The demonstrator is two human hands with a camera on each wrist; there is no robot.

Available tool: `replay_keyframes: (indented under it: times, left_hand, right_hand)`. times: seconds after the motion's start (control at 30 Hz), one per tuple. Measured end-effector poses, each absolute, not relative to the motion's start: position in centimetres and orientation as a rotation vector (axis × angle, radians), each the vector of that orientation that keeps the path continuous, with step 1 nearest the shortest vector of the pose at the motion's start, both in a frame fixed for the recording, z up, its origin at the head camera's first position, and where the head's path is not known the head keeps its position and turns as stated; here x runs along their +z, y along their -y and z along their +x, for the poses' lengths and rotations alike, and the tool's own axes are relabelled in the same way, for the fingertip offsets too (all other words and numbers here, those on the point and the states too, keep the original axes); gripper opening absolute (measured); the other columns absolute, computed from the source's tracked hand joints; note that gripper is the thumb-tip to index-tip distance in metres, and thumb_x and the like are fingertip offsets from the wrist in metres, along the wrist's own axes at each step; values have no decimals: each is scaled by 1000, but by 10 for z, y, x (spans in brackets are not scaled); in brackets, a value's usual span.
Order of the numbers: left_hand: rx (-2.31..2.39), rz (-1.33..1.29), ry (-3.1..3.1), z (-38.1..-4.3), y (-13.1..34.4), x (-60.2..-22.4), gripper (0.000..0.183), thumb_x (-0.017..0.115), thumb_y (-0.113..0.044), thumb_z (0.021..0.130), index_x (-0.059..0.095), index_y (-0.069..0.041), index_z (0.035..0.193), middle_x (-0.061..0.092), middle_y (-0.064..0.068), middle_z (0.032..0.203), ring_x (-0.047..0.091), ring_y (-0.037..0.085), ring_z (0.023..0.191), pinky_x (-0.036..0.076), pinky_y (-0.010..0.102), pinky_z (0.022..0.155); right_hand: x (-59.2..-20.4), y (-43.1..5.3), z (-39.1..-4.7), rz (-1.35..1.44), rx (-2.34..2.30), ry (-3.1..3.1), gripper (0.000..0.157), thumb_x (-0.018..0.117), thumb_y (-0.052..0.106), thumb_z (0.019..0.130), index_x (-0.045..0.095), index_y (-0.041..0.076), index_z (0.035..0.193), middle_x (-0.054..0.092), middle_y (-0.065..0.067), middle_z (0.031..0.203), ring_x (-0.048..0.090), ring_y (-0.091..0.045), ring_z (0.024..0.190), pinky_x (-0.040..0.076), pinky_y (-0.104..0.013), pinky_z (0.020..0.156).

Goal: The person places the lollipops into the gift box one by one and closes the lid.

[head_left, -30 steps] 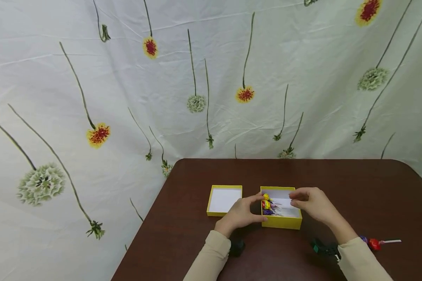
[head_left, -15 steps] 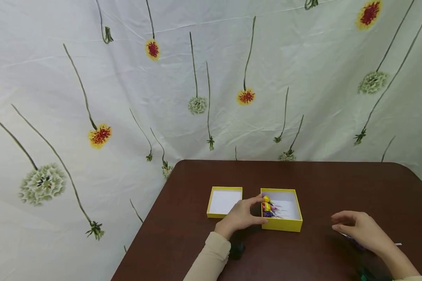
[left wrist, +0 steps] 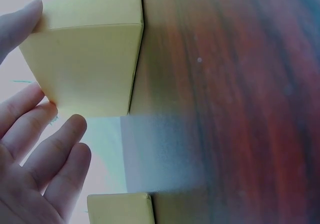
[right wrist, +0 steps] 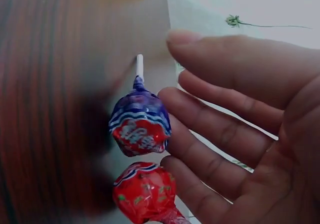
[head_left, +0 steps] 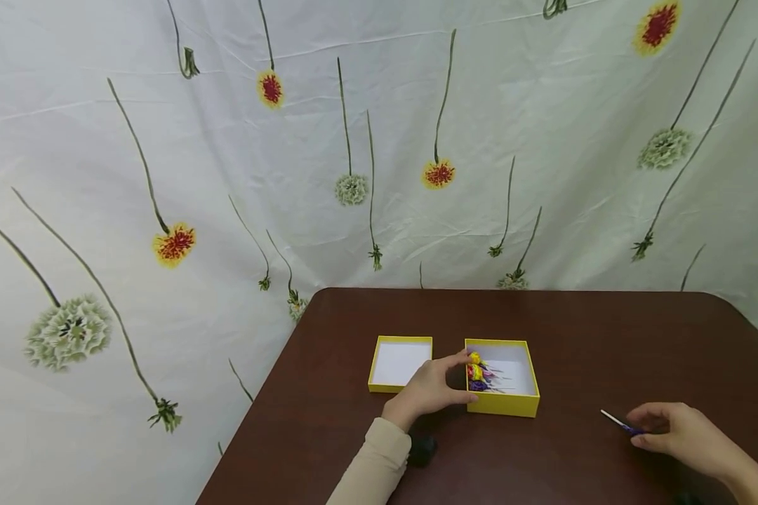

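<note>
My left hand (head_left: 426, 389) holds the left side of a yellow open-topped box (head_left: 504, 405), thumb at the front corner and fingertips at the back one. Several wrapped lollipops (head_left: 476, 372) lie inside along the left wall, their white sticks pointing right. Off to the right, my right hand (head_left: 685, 435) is low over the table with its thumb and fingers spread around a purple-wrapped lollipop (right wrist: 140, 121). Its fingertips are right beside the wrapper and the thumb stands apart from it. A red-wrapped lollipop (right wrist: 145, 191) lies right behind, hidden by the hand in the head view.
The shallow yellow lid (head_left: 388, 387), white inside, lies left of the box, partly behind the left hand. A dark brown table (head_left: 575, 322) carries everything. Behind it hangs a pale flower-printed cloth (head_left: 290, 140). A small black object (head_left: 422, 452) shows by the left wrist.
My right hand has moved from above the box out to the right and down to the purple lollipop. The left hand has stayed at the box.
</note>
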State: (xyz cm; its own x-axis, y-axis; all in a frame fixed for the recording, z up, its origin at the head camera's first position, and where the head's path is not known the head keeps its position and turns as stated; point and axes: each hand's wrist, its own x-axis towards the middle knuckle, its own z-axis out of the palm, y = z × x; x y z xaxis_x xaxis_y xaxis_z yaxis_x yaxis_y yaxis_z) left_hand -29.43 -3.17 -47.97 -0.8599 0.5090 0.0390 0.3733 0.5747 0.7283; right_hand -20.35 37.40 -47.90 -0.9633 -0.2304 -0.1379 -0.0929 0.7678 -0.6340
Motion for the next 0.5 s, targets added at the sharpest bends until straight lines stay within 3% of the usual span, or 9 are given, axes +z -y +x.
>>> replay_keyframes:
  times: [0.2, 0.5]
  left_hand:
    - [1146, 749, -2635, -295, 32, -480, 69, 81, -35, 85, 53, -22, 147, 41, -8, 159, 44, 23, 144, 40, 46, 116]
    - [1141, 769, -2644, -296, 33, -481, 70, 80, -36, 85, 52, -22, 147, 41, -8, 159, 45, 23, 144, 41, 44, 116]
  right_hand:
    - [-481, -378, -201, -189, -900, -2754, 48, 79, 28, 84, 67, -3, 118, 71, -17, 113, 68, -32, 100, 58, -43, 76]
    - [-491, -385, -196, -123, -897, -2744, 46, 80, 23, 83, 66, -7, 116, 72, -19, 108, 70, -29, 92, 59, -40, 71]
